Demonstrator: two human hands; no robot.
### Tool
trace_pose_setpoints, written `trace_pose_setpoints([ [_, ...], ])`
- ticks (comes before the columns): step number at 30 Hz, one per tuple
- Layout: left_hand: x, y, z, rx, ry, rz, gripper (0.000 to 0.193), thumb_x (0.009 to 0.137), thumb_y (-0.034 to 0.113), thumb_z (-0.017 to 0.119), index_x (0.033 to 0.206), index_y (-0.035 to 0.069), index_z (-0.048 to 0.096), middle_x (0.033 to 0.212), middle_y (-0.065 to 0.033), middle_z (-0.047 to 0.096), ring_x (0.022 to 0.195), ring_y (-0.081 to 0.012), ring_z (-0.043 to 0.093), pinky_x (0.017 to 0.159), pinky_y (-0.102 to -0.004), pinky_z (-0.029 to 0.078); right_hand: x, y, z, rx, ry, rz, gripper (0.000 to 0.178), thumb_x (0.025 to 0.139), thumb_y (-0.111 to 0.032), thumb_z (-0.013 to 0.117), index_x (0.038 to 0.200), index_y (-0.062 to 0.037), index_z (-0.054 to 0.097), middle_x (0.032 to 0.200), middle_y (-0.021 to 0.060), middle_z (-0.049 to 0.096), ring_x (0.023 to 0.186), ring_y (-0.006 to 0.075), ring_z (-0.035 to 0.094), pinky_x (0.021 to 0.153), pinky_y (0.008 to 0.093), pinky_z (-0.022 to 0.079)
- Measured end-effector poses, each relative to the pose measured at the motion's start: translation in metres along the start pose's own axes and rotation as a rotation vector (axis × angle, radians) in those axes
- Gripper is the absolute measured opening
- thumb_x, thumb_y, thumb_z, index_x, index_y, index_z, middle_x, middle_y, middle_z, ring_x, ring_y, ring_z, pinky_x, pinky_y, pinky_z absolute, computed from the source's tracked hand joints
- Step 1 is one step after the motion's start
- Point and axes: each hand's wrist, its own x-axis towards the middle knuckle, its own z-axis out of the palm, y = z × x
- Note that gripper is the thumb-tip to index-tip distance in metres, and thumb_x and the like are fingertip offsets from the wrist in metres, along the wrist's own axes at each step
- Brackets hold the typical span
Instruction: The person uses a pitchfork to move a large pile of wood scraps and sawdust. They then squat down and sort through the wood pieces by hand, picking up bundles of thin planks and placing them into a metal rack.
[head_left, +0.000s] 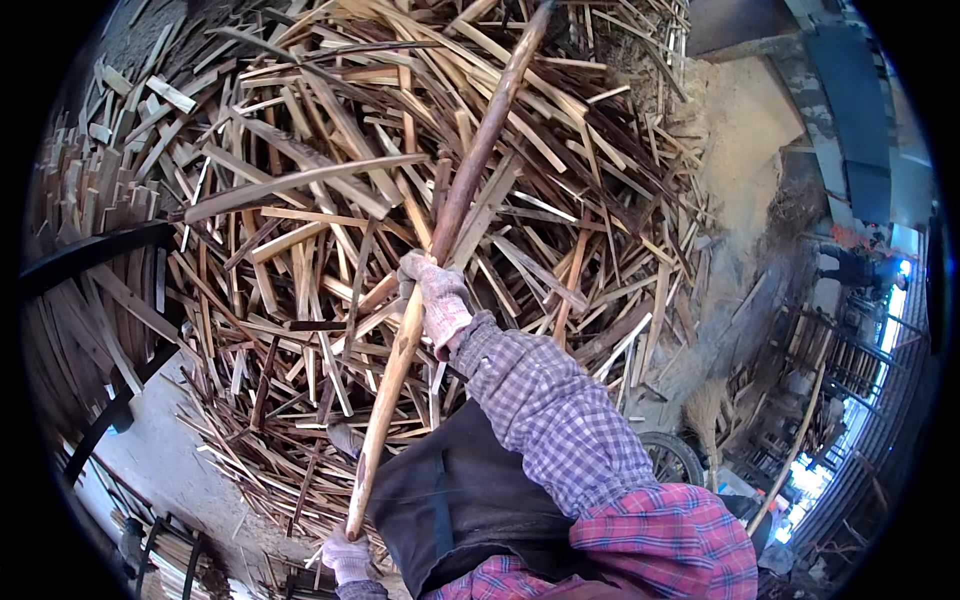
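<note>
A long wooden pole (395, 365), bare and pale at the near end and dark with bark further up, slants across the middle of the view. Around its middle my right hand (437, 298), in a pale knitted glove, is closed. My left hand (346, 557), gloved too, is at the pole's near end with its fingers closed there, partly cut off from sight by the pole and my arm. Beneath and beyond the pole spreads a big heap of split wood strips (300, 230), lying every which way. A dark apron (450, 490) hangs over my front.
To the left, dark curved metal bars (95, 258) stand beside stacked wood pieces (90, 190). Concrete floor (165, 445) shows at the lower left. A wheel (672, 458) and a straw broom (705, 415) are on the right, with sawdust (745, 110) beyond.
</note>
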Motion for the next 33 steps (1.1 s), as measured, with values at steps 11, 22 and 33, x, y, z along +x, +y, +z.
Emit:
trace_pose_setpoints([
  [11, -0.042, 0.301, -0.099, 0.068, 0.109, 0.510, 0.042, 0.069, 0.045, 0.061, 0.098, 0.014, 0.059, 0.086, -0.0140, 0.063, 0.082, -0.0303, 0.061, 0.070, -0.0396, 0.049, 0.063, -0.254, -0.135, 0.058, 0.228, -0.463, 0.023, 0.068, -0.016, 0.067, 0.080, -0.0010, 0.054, 0.060, 0.0068, 0.054, 0.047, 0.0192, 0.054, 0.044, 0.0293, 0.049],
  [22, -0.160, 0.418, -0.123, 0.410, -0.049, 0.897, 0.054, 0.070, 0.051, 0.060, 0.100, 0.006, 0.055, 0.087, -0.0155, 0.062, 0.084, -0.0267, 0.062, 0.071, -0.0370, 0.048, 0.034, -0.190, -0.256, 0.037, 0.327, -0.155, 0.022, 0.065, -0.010, 0.064, 0.079, 0.0043, 0.056, 0.059, 0.0117, 0.054, 0.039, 0.0251, 0.050, 0.036, 0.0346, 0.047],
  [33, -0.229, 0.172, -0.132, 0.456, -0.231, 0.857, 0.066, 0.070, 0.062, 0.054, 0.105, 0.006, 0.052, 0.097, -0.0165, 0.061, 0.096, -0.0301, 0.057, 0.083, -0.0379, 0.042, -0.140, -0.014, -0.194, 0.124, 0.424, -0.216, 0.020, 0.071, -0.019, 0.066, 0.075, -0.0044, 0.054, 0.060, 0.0045, 0.055, 0.048, 0.0140, 0.053, 0.042, 0.0275, 0.043],
])
